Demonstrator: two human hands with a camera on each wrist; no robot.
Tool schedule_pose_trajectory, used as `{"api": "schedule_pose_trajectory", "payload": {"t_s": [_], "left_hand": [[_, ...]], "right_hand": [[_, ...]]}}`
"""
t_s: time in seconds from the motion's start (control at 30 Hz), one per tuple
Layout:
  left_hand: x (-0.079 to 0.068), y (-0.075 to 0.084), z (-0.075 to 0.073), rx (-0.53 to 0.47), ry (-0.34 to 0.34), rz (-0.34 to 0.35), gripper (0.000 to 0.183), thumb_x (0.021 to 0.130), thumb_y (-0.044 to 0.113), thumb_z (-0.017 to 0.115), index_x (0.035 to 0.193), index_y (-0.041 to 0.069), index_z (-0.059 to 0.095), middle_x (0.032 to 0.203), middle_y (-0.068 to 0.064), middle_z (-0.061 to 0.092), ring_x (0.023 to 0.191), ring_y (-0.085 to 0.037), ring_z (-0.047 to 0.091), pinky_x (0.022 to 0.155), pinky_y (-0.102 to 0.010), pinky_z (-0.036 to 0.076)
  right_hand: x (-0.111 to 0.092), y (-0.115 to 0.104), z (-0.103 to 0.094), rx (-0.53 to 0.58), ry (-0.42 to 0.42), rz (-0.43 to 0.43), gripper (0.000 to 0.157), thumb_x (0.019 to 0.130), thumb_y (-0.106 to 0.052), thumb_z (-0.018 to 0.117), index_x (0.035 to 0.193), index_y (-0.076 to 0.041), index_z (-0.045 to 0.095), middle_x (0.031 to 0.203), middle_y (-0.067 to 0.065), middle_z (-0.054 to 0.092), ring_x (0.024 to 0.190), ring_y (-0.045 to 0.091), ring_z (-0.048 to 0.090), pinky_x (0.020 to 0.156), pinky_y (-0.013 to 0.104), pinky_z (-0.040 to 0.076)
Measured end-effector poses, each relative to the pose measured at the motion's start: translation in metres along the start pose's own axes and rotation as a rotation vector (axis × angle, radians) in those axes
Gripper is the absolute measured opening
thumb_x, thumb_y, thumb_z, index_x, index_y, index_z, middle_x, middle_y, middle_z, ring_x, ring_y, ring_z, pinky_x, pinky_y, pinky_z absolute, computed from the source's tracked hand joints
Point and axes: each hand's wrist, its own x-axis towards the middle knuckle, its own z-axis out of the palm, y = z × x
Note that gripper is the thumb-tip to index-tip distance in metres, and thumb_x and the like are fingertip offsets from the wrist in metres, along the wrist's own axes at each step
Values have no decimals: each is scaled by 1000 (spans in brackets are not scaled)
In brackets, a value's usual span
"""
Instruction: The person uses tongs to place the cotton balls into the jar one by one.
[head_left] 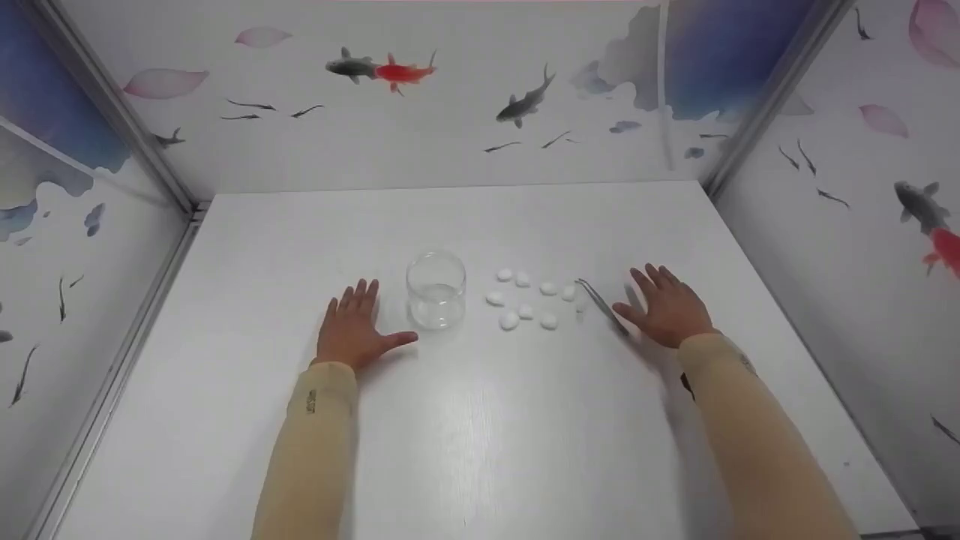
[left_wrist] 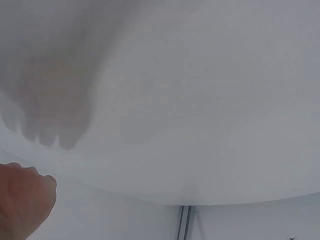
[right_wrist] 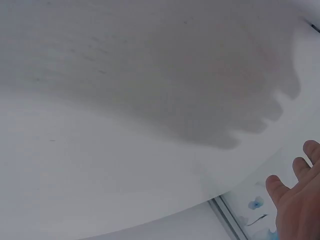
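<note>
Across the white table (head_left: 465, 427), my left hand (head_left: 356, 330) is beside a clear jar (head_left: 436, 306) and my right hand (head_left: 670, 309) beside tweezers (head_left: 604, 307), the fingers (head_left: 370, 296) of both straight, slightly apart; white lumps (head_left: 526, 312) lie between jar and tweezers.

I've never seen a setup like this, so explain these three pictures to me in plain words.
There's no machine doing the work, just a person's bare left hand and right hand. The wide picture comes from a camera worn on the head; the two close ones come from cameras on each wrist. On the white table are a clear jar, small white pieces and tweezers. The left hand is near the jar, the right near the tweezers. Neither holds anything.
</note>
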Motion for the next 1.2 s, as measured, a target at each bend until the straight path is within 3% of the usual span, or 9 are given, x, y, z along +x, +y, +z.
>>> {"api": "schedule_pose_trajectory", "payload": {"t_s": [0.13, 0.23, 0.4, 0.5, 0.67, 0.9, 1.07, 1.2], "left_hand": [[8, 17, 10, -127, -35, -27, 127, 71, 83, 63, 160, 8, 14, 163, -17, 19, 150, -35, 13, 124, -48, 1], [14, 29, 16, -243, -58, -58, 131, 67, 81, 69, 160, 8, 13, 162, -18, 21, 150, -35, 15, 124, -47, 2], [21, 44, 20, -419, -40, -58, 130, 68, 66, 82, 160, 8, 12, 162, -13, 24, 149, -30, 19, 124, -47, 0], [23, 50, 21, -493, -21, -41, 126, 69, 55, 87, 160, 9, 14, 161, -13, 28, 148, -29, 22, 123, -50, -2], [25, 55, 24, -517, -17, -53, 120, 71, 47, 89, 159, 7, 18, 159, -15, 32, 147, -30, 25, 123, -49, -2], [25, 54, 26, -507, -24, -78, 107, 75, 44, 87, 155, 3, 28, 155, -17, 38, 146, -31, 28, 124, -45, -3], [25, 53, 28, -528, -28, -115, 105, 75, 44, 87, 155, 6, 29, 156, -14, 37, 147, -30, 25, 123, -39, -5], [25, 52, 29, -545, -25, -125, 106, 75, 44, 87, 155, 7, 29, 157, -13, 37, 148, -29, 24, 123, -37, -6]], "right_hand": [[-2, 3, 0, -6, -10, 5, 97, 93, -77, 32, 155, -2, 31, 158, 26, 26, 146, 45, 19, 117, 63, 20], [-1, 1, -2, 9, -3, 2, 93, 94, -74, 38, 152, 0, 36, 155, 26, 32, 142, 45, 28, 114, 63, 28], [4, -9, -7, 11, 0, 0, 68, 96, -56, 56, 136, -1, 56, 136, 24, 53, 121, 42, 53, 95, 61, 50], [9, -17, -10, -8, -9, -5, 53, 96, -46, 62, 127, -3, 64, 122, 19, 62, 106, 35, 63, 83, 54, 57], [17, -29, -13, 3, -29, -1, 44, 95, -38, 66, 121, -3, 67, 108, 14, 68, 95, 30, 67, 78, 49, 58], [31, -46, -7, 19, -76, 24, 43, 95, -37, 67, 117, 0, 68, 107, 17, 70, 96, 34, 67, 81, 52, 58], [38, -54, 1, -12, -96, 36, 29, 96, -31, 65, 94, -2, 69, 80, 9, 66, 69, 26, 61, 63, 43, 56], [40, -56, 4, -39, -45, 17, 23, 96, -24, 67, 86, -3, 67, 73, 7, 62, 65, 24, 59, 59, 43, 55]]}}
